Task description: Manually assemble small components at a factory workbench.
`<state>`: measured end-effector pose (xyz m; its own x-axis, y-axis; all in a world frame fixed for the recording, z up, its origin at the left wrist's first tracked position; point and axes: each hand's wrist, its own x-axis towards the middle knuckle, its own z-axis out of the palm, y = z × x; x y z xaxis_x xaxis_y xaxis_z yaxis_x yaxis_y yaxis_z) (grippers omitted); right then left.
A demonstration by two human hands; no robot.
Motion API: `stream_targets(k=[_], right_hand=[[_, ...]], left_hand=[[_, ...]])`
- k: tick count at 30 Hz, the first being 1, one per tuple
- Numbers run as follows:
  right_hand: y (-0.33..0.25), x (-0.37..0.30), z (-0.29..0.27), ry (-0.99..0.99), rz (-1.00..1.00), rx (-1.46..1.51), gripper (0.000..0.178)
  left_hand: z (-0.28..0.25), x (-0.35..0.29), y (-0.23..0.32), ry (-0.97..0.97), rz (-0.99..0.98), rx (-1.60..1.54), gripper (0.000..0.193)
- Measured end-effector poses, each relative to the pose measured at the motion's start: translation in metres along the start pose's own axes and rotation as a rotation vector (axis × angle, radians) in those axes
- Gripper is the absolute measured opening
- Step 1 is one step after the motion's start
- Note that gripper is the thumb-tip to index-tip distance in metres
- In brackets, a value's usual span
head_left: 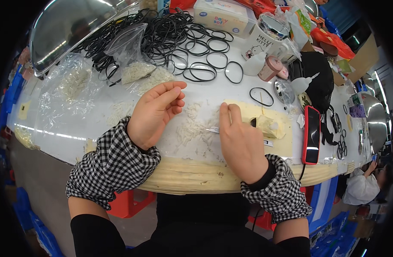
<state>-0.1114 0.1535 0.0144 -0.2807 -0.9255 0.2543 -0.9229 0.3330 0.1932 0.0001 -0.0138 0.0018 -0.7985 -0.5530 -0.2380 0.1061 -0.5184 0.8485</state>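
My left hand (152, 115) is raised over the table's front part, its thumb pressed to the curled fingers. Whatever it pinches, if anything, is too small or hidden. My right hand (242, 147) lies palm down, index and middle fingers stretched forward, thumb hidden. Beneath it passes a slim silver metal tool (268, 143), both ends showing; I cannot tell whether the palm grips it. Under that side is a pale yellow pad (285, 147), bearing a crumpled cream-coloured lump (271, 127). Whitish scraps (190, 128) are scattered between my hands.
Behind, black rubber rings (162, 36) form a heap; one ring (261, 97) lies apart. Clear bags (70, 83) hold pale bits. A red-edged phone (311, 135), white squeeze bottle (305, 82), pink jar (270, 68) and white cup (256, 43) stand right. A person (361, 186) sits far right.
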Motion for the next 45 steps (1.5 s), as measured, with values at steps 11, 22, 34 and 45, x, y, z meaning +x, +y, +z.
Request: stream_targets(k=[11,22,34,45], right_hand=[[0.004,-0.005,-0.011,-0.015,0.052,-0.052,0.03],[0.019,-0.001,-0.016,0.116,0.055,0.347,0.008],[0.022,-0.009,-0.004,-0.088,-0.013,0.454,0.006],[0.014,0.003,-0.01,0.114,0.002,0.795,0.021]], left_hand=[[0.004,-0.001,0.002,-0.001,-0.027,0.019,0.026],[0.006,-0.002,0.002,-0.051,-0.052,0.037,0.025],[0.004,-0.004,0.003,-0.1,-0.071,-0.008,0.024],[0.01,-0.011,0.0,-0.332,-0.298,-0.03,0.024]])
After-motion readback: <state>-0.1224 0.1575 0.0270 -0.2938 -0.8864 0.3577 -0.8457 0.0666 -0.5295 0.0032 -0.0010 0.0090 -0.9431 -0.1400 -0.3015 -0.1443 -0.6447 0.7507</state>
